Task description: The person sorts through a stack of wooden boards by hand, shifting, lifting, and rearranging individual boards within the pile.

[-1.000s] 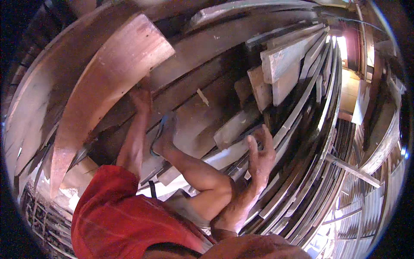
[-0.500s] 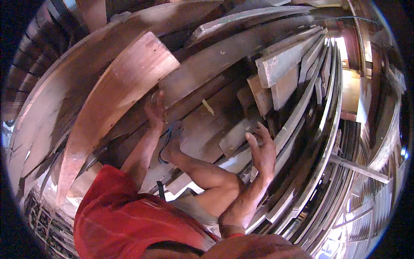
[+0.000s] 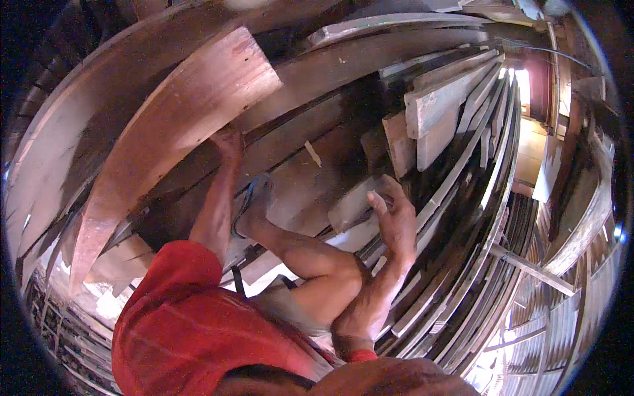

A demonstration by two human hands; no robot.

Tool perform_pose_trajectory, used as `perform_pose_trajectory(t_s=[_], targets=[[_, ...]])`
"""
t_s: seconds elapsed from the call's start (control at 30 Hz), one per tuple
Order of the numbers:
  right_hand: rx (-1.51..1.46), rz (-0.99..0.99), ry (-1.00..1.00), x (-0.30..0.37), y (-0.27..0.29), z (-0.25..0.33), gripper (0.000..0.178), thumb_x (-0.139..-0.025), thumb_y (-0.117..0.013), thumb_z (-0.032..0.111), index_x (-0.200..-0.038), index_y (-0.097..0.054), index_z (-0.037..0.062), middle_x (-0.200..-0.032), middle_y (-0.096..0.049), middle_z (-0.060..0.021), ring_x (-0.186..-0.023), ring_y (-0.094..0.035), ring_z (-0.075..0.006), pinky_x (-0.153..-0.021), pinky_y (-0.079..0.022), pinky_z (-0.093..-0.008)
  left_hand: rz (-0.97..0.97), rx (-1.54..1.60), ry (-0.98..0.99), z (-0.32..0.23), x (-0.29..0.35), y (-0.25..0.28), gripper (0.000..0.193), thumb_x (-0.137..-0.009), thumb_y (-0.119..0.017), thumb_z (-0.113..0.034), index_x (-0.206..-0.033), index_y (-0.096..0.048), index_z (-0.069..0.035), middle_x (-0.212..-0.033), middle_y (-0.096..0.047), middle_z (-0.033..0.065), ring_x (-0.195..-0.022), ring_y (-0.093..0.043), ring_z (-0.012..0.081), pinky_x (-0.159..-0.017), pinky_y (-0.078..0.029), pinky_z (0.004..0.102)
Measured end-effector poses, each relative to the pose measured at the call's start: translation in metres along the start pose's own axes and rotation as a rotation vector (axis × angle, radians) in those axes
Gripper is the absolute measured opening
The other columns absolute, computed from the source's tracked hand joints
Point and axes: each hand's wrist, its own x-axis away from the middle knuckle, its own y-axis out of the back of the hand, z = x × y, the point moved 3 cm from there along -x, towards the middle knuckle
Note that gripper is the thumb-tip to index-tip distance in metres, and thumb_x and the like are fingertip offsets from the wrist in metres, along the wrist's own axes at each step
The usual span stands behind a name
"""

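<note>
A wide reddish-brown wooden plank (image 3: 178, 105) slants across the left side, its squared end toward the top. My left hand (image 3: 229, 141) reaches up to the plank's lower edge and appears to touch it from beneath. Its fingers are hidden behind the wood, so its grip does not show. In mid-air in front of stacked boards, my right hand (image 3: 398, 221) is raised with nothing seen in it. The fingers of that hand are loosely bent, with the thumb apart from them. A short board (image 3: 353, 204) lies just behind it.
Long boards (image 3: 456, 224) stand in a dense stack on the right, with thick board ends (image 3: 432, 109) jutting out. My bent leg (image 3: 297, 254) and sandalled foot (image 3: 254, 201) rest among the planks. A wooden crossbar (image 3: 535, 269) spans the right side, near corrugated sheeting (image 3: 594, 310).
My left hand has moved up against the plank's lower edge, and its fingers have gone out of sight. The plank's squared end sits slightly higher. My right fingers are more bent. The view has shifted slightly.
</note>
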Motion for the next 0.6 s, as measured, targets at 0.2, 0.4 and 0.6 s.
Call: perform_pose_trajectory(t_s=[0.2, 0.4, 0.6], targets=[[0.039, -0.018, -0.022, -0.010, 0.002, 0.018, 0.060, -0.092, -0.076, 0.029, -0.143, -0.055, 0.0052, -0.123, -0.068, -0.0197, -0.112, -0.067, -0.0270, -0.094, -0.053, -0.0370, 0.177, -0.287, -0.042, 0.014, -0.016, 0.005, 0.039, -0.099, -0.065, -0.029, -0.123, -0.058, 0.001, -0.109, -0.063, 0.0062, -0.089, -0.059, 0.0177, -0.079, -0.050, 0.0346], [-0.013, 0.010, -0.038, 0.002, 0.010, 0.031, 0.060, -0.092, -0.076, 0.029, -0.143, -0.055, 0.0065, -0.123, -0.069, -0.0189, -0.112, -0.068, -0.0273, -0.093, -0.053, -0.0377, 0.236, -0.279, -0.011, -0.016, -0.010, 0.005, 0.038, -0.099, -0.064, -0.029, -0.121, -0.060, 0.001, -0.108, -0.063, 0.0063, -0.088, -0.059, 0.0185, -0.079, -0.049, 0.0349], [0.042, 0.011, -0.009, -0.008, 0.009, 0.044, 0.061, -0.091, -0.076, 0.030, -0.142, -0.056, 0.0061, -0.123, -0.070, -0.0176, -0.111, -0.068, -0.0275, -0.091, -0.054, -0.0373, 0.236, -0.231, 0.066, -0.054, 0.008, 0.003, 0.037, -0.099, -0.064, -0.029, -0.120, -0.061, 0.001, -0.107, -0.064, 0.0064, -0.087, -0.059, 0.0193, -0.079, -0.049, 0.0351]])
